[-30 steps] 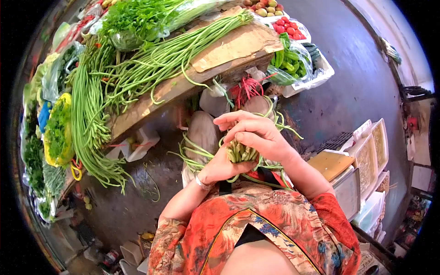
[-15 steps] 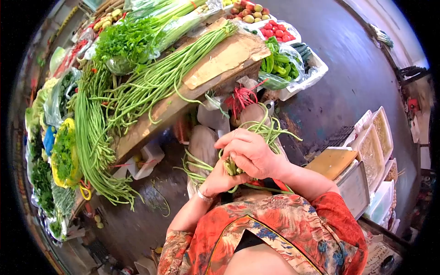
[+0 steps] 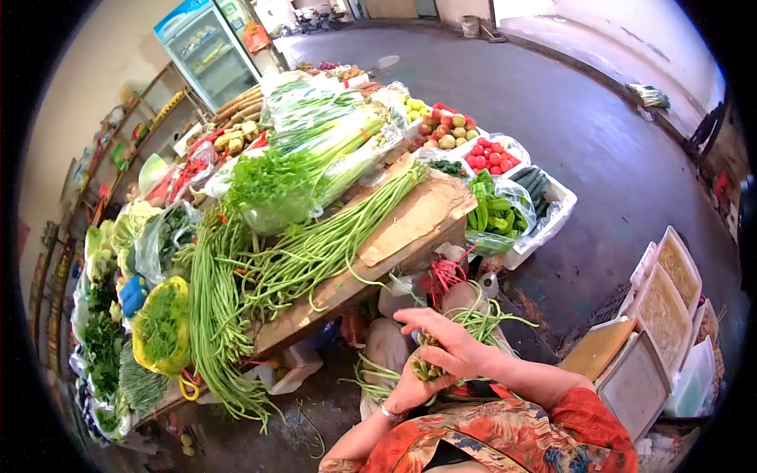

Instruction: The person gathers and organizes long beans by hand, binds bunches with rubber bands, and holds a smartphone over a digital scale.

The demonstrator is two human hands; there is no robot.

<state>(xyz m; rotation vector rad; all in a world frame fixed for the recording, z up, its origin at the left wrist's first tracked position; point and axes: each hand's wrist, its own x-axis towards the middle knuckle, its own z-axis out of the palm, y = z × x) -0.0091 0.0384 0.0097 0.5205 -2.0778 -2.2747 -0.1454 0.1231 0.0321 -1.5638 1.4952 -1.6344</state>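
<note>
Left hand [image 3: 412,388]: closed around bean bundle [image 3: 428,364], tails spread across lap. Right hand [image 3: 457,347]: fingers extended at the same bundle. Worktop [image 3: 445,195]: loose long beans [image 3: 225,303], some hanging over the edge; leafy greens [image 3: 276,185] behind; yellow bag [image 3: 183,331] of herbs. Near its right end: tomatoes [image 3: 493,158]; peppers [image 3: 497,211] beside cucumbers [image 3: 532,184]. Far right: trays [image 3: 661,314]. Rear: fridge [image 3: 209,59], glass-doored.

Ok so my left hand [image 3: 412,386] is curled in a grip low in front of me, my right hand [image 3: 461,351] is right by it with the fingers [image 3: 426,322] reaching leftward, forearms [image 3: 540,378] angling in from both sides
</note>
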